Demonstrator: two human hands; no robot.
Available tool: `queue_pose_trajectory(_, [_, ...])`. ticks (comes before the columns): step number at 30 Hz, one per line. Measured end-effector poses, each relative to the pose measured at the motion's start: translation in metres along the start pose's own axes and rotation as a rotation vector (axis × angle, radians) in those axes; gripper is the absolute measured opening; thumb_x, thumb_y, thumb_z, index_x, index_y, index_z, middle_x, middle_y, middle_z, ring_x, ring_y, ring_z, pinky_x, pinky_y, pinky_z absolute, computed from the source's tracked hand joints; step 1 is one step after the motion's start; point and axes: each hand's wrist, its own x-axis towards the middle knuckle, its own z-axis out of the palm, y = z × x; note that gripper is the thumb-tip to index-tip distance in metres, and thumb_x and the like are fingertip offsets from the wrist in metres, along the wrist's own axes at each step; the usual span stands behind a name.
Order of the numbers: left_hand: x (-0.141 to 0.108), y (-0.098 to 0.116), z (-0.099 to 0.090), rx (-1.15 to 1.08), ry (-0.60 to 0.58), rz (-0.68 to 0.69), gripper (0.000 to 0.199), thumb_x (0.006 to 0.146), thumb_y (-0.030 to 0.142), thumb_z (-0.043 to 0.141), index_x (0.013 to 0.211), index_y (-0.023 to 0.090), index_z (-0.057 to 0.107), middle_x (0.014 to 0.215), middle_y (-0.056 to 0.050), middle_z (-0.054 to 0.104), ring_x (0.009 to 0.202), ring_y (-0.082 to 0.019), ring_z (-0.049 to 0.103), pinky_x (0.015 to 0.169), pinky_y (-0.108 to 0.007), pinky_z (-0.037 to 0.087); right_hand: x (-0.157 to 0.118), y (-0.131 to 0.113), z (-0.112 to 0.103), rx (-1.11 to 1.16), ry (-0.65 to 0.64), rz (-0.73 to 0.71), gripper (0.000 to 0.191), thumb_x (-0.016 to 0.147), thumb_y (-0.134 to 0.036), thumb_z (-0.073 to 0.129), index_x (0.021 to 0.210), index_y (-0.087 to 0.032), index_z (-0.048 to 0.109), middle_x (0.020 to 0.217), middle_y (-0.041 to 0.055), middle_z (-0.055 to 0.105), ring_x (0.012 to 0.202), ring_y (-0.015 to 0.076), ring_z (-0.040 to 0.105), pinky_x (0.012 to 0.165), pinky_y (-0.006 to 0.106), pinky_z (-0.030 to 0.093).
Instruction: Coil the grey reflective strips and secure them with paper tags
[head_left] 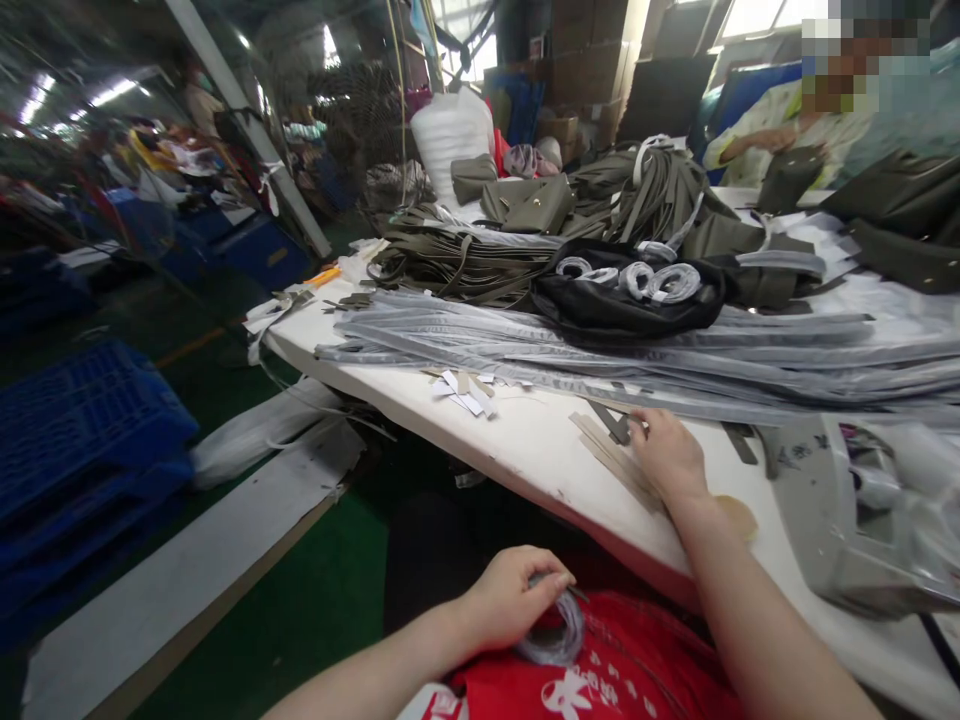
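Here's the bench [536, 432], grey strips [480, 345] stretched along it, red apron [637, 650] below its near edge. Left hand [517, 597], fingers closed on a coil [564, 642] against the apron. Right hand [671, 455] is nearer the dark strip [611, 424] on the bench, which slants away leftward from its bunched fingers; gripping? Can't tell.

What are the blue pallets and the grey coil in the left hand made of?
The blue pallets look like hard plastic with a dull shine: their slotted top seems moulded. The grey coil in the left hand may be soft plastic or fabric, slightly shiny; it bends into thin rounds.
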Motion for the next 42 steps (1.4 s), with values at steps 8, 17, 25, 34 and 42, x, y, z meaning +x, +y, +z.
queue_pose_trajectory(8, [-0.003, -0.003, -0.001, 0.011, 0.038, -0.048, 0.034, 0.091, 0.041, 0.052, 0.097, 0.017, 0.075, 0.095, -0.007, 0.074, 0.088, -0.019, 0.066, 0.080, -0.026, 0.049, 0.041, -0.005, 0.007, -0.132, -0.005, -0.173, 0.025, 0.091, -0.014, 0.047, 0.083, -0.014, 0.071, 0.086, 0.0151, 0.068, 0.084, 0.0243, 0.062, 0.069, 0.032, 0.042])
queue_pose_trajectory(17, [-0.004, -0.006, -0.006, -0.059, -0.025, -0.061, 0.037, 0.092, 0.042, 0.048, 0.102, 0.016, 0.072, 0.088, -0.006, 0.071, 0.073, -0.016, 0.063, 0.069, -0.024, 0.048, -0.017, -0.007, -0.030, -0.061, 0.037, -0.229, 0.027, 0.095, -0.025, 0.043, 0.103, -0.020, 0.069, 0.097, 0.0082, 0.073, 0.077, 0.0222, 0.067, 0.062, 0.031, 0.045])
queue_pose_trajectory(25, [0.000, -0.014, -0.003, -0.223, -0.103, -0.188, 0.046, 0.093, 0.048, 0.044, 0.110, 0.013, 0.067, 0.064, -0.001, 0.059, 0.049, -0.011, 0.051, 0.048, -0.020, 0.041, -0.091, -0.009, -0.064, 0.337, 0.140, -0.318, 0.021, 0.093, -0.033, 0.052, 0.097, -0.023, 0.070, 0.090, 0.0039, 0.074, 0.075, 0.0177, 0.069, 0.068, 0.027, 0.049])
queue_pose_trajectory(34, [-0.001, -0.006, -0.005, -0.184, -0.087, -0.185, 0.048, 0.091, 0.053, 0.045, 0.107, 0.014, 0.069, 0.063, 0.000, 0.058, 0.049, -0.011, 0.051, 0.048, -0.020, 0.040, -0.082, -0.007, -0.054, 0.298, 0.394, -0.295, 0.016, 0.094, -0.026, 0.057, 0.103, -0.024, 0.070, 0.098, 0.0058, 0.074, 0.087, 0.0209, 0.069, 0.076, 0.031, 0.051])
queue_pose_trajectory(42, [-0.001, -0.003, -0.006, -0.199, -0.056, -0.202, 0.046, 0.090, 0.052, 0.046, 0.104, 0.014, 0.069, 0.063, 0.000, 0.057, 0.048, -0.011, 0.050, 0.047, -0.020, 0.038, -0.034, 0.020, -0.040, 0.267, 0.369, -0.359, 0.022, 0.095, -0.031, 0.053, 0.105, -0.022, 0.071, 0.103, 0.0054, 0.073, 0.090, 0.0195, 0.069, 0.078, 0.029, 0.052])
